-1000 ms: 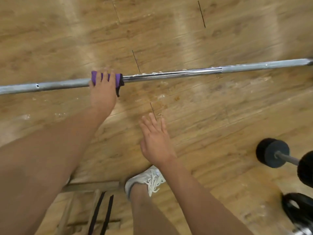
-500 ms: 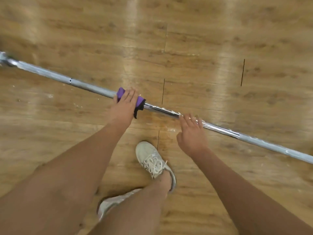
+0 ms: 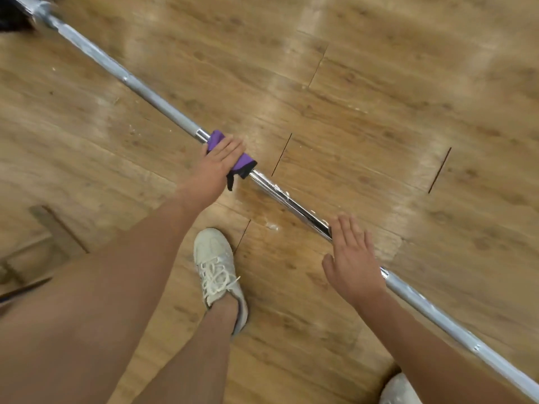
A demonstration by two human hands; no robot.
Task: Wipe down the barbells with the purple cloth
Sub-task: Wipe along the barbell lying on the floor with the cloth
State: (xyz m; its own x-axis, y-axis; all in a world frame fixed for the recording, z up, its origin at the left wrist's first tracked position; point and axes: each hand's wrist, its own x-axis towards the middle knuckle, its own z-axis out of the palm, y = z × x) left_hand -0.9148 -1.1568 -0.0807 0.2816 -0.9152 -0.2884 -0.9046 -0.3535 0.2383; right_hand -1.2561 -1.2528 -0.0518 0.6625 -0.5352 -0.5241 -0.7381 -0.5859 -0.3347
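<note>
A long silver barbell lies on the wooden floor, running from the top left corner to the bottom right. The purple cloth with a black edge is wrapped over the bar near its middle. My left hand grips the cloth around the bar. Further down the bar, my right hand lies over it with straight fingers and hides that stretch of the bar. White flecks sit on the shiny section between my hands.
My white sneaker stands on the floor just below the bar, between my arms. A second white shoe shows at the bottom edge. A dark weight plate sits on the bar's end at the top left. Wooden floor lies all around.
My right hand has come from the air onto the bar. My left hand has kept its grip on the cloth around the bar. The view has swung, so the bar now runs diagonally.
</note>
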